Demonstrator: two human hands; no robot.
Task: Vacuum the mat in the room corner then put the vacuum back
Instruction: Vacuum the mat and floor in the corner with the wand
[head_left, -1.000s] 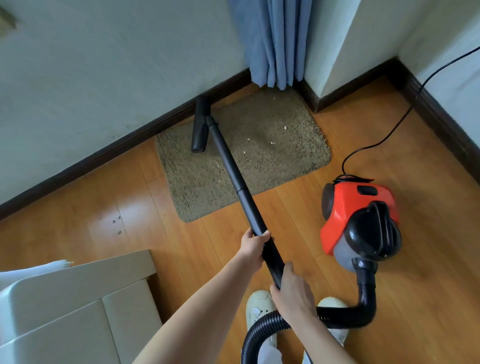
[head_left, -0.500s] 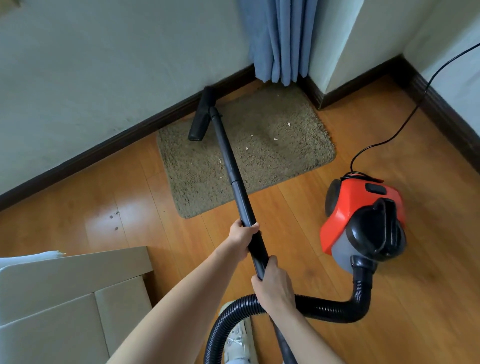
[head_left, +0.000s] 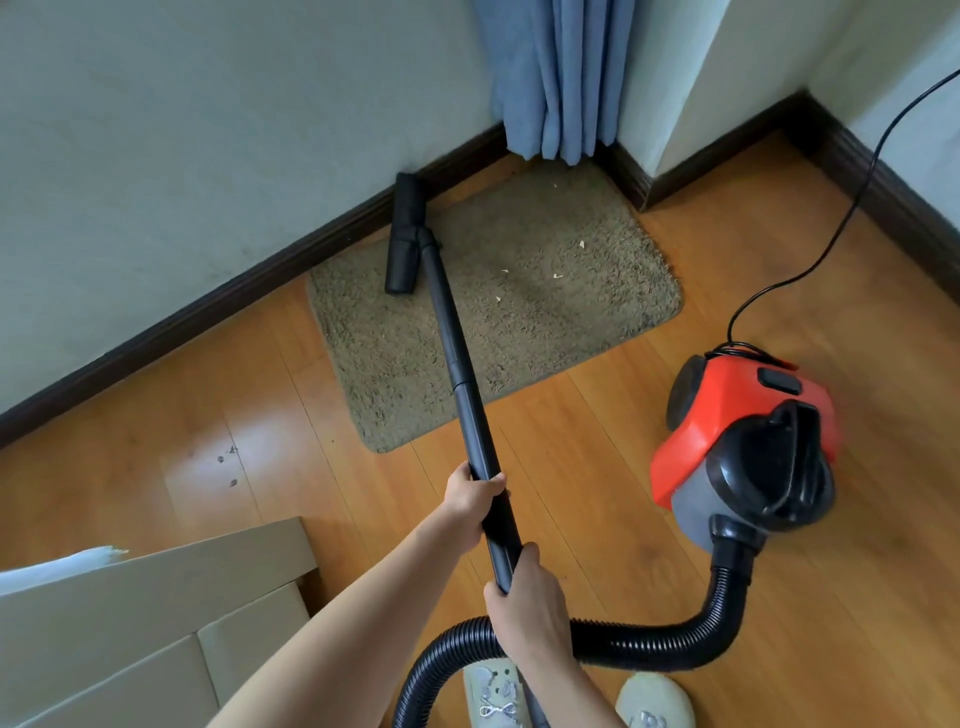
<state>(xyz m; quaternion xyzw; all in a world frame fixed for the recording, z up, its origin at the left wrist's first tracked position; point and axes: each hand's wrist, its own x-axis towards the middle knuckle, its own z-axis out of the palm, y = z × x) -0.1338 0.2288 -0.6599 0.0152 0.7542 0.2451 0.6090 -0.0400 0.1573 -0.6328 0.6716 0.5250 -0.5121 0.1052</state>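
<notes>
A brown shaggy mat (head_left: 519, 312) lies in the room corner, with a few pale scraps on its right half. The black floor nozzle (head_left: 404, 239) rests on the mat's far left edge against the skirting board. A black wand (head_left: 457, 364) runs from it back to me. My left hand (head_left: 470, 499) grips the wand partway down. My right hand (head_left: 524, 603) grips its lower end, where the ribbed black hose (head_left: 649, 644) starts. The hose curves to the red and grey vacuum body (head_left: 737, 447), which stands on the floor to the right of the mat.
A black power cord (head_left: 841, 228) runs from the vacuum body up along the right wall. A blue curtain (head_left: 550, 78) hangs over the corner. A cardboard box (head_left: 156, 623) sits at the lower left. My two pale shoes (head_left: 654, 701) show at the bottom edge on the wooden floor.
The nozzle was pushed farther toward the wall, then drawn back a little along the mat's left side. Both hands kept their grip on the wand, and my feet shifted.
</notes>
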